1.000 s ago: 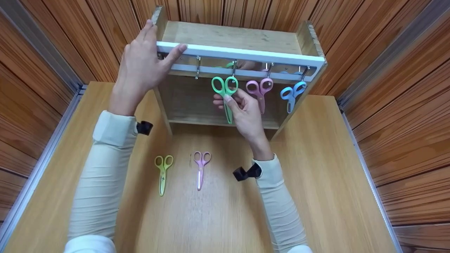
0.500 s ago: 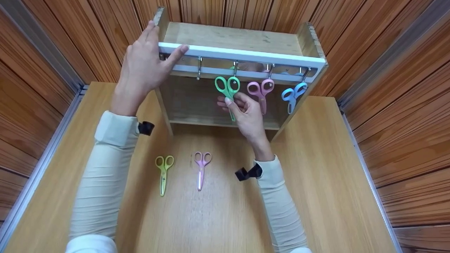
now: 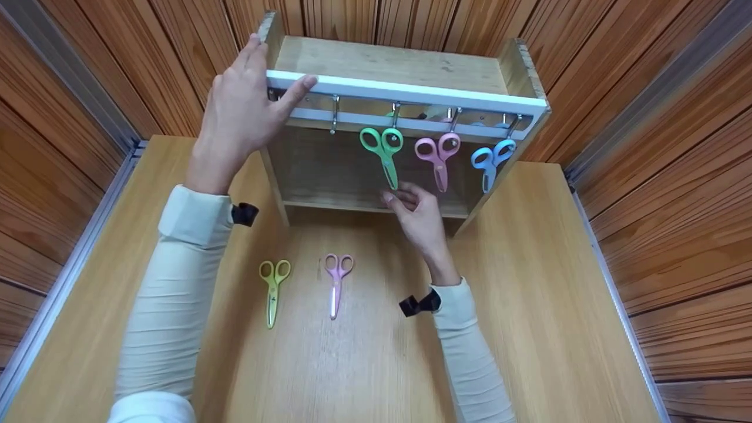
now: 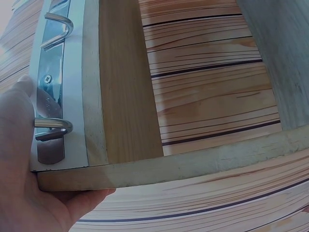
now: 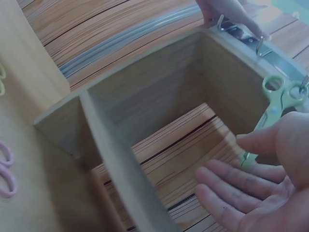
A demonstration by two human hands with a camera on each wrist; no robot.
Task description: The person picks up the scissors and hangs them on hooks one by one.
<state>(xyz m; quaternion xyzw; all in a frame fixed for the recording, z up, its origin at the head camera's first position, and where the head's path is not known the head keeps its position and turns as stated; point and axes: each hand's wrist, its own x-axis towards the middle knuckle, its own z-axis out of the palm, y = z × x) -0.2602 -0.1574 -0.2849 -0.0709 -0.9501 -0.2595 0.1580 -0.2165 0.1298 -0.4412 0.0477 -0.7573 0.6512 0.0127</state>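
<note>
My left hand (image 3: 238, 111) holds the upper left corner of a small wooden shelf (image 3: 376, 59), its thumb across the white hook rail (image 3: 411, 91) and its fingers along the outer side. Green scissors (image 3: 385, 154) hang by one handle loop from a metal hook. Just below their blade tip is my right hand (image 3: 417, 214); in the right wrist view its thumb and fingers stand apart around the tip, with no visible grip. Pink scissors (image 3: 438, 158) and blue scissors (image 3: 491, 163) hang on hooks further right. The hook (image 3: 335, 114) left of the green pair is bare.
Yellow scissors (image 3: 272, 294) and another pink pair (image 3: 335, 285) lie on the wooden table (image 3: 364, 364) in front of the shelf. Wood-patterned walls (image 3: 675, 194) stand on both sides and behind.
My right hand has let go of the green scissors and drawn down toward me, below their tip. The green scissors stay hanging on the hook. My left hand keeps its hold on the shelf.
</note>
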